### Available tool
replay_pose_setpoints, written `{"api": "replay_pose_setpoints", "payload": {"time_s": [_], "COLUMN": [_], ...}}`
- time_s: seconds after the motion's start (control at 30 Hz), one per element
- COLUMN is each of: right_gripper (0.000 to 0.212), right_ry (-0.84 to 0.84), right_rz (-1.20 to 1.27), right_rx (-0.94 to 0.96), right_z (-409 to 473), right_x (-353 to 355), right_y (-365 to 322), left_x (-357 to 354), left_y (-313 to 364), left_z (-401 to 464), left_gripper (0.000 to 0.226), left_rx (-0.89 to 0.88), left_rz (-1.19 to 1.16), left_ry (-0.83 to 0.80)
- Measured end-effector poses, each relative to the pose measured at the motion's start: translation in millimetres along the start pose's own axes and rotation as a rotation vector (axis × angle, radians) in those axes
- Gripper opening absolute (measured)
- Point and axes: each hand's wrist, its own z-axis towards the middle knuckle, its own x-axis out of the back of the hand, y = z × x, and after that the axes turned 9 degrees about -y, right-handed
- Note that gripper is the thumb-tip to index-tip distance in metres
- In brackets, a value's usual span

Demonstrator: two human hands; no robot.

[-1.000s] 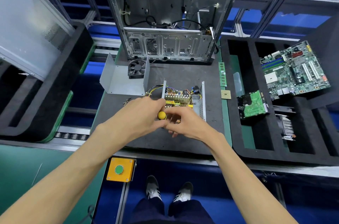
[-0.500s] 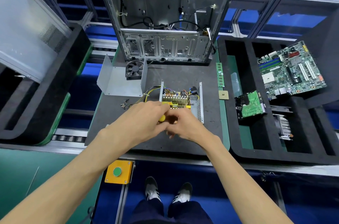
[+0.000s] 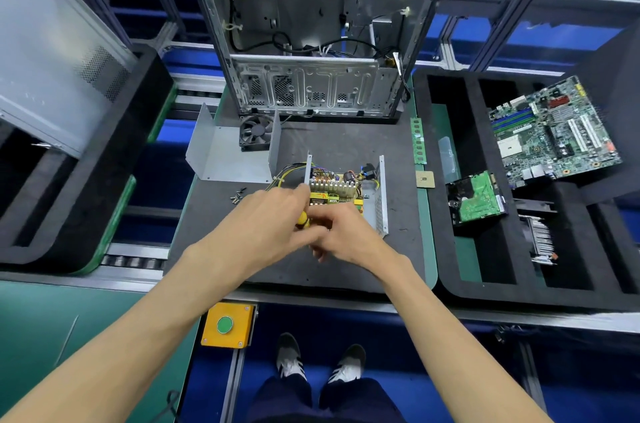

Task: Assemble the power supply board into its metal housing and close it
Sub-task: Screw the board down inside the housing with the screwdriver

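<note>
The power supply board (image 3: 337, 188), yellow with heat-sink fins and coloured wires, sits inside its open metal housing (image 3: 380, 200) on the dark mat. My left hand (image 3: 266, 225) grips the yellow handle of a screwdriver (image 3: 302, 218) at the housing's near left corner. My right hand (image 3: 344, 237) meets it from the right, fingers curled against the screwdriver; its shaft and tip are hidden. The bent metal cover (image 3: 227, 157) with a black fan (image 3: 256, 131) lies to the back left. Several loose screws (image 3: 237, 195) lie beside the left hand.
An upright computer case (image 3: 311, 86) stands behind the mat. A RAM stick (image 3: 418, 142) and CPU chip (image 3: 425, 179) lie at the right. A foam tray (image 3: 450, 284) holds a motherboard (image 3: 554, 131) and hard drive (image 3: 476, 197). A yellow button box (image 3: 227, 325) sits below.
Both hands stay together at the screwdriver over the housing's near edge, with only slight shifts. The board and cover have not moved.
</note>
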Motion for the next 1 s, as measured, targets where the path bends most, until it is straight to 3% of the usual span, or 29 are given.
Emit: {"api": "replay_pose_setpoints", "payload": {"time_s": [0.07, 0.13, 0.3, 0.47, 0.53, 0.8, 0.87, 1.0], "right_gripper": [0.013, 0.008, 0.015, 0.009, 0.007, 0.018, 0.011, 0.022], "right_ry": [-0.002, 0.008, -0.002, -0.009, -0.007, -0.032, -0.042, -0.038], "right_rz": [0.033, 0.027, 0.032, 0.043, 0.03, 0.006, 0.006, 0.013], "right_rx": [0.014, 0.029, 0.034, 0.029, 0.032, 0.032, 0.027, 0.009], "right_z": [0.1, 0.6, -1.4, 0.3, 1.3, 1.6, 0.2, -1.9], "right_x": [-1.6, -2.1, -2.7, -2.0, -1.3, 11.1, 12.5, 17.3], "right_y": [-3.0, -1.9, 3.3, 0.1, -1.9, -1.8, -0.6, -1.9], "left_x": [-0.8, -0.5, 7.1, 3.8, 2.2, 8.6, 7.1, 3.4], "left_y": [0.7, 1.1, -3.2, -0.7, -0.7, -9.8, -10.7, -9.7], "left_z": [1.4, 1.9, 0.8, 2.3, 4.4, 5.2, 5.4, 8.2], "left_gripper": [0.031, 0.023, 0.013, 0.03, 0.027, 0.013, 0.014, 0.031], "left_rx": [0.052, 0.01, -0.165, -0.004, 0.015, -0.22, -0.201, -0.044], "left_rz": [0.005, -0.001, -0.036, -0.024, -0.001, -0.096, -0.101, -0.121], "left_ry": [0.023, 0.018, -0.066, 0.013, 0.013, -0.04, -0.001, 0.091]}}
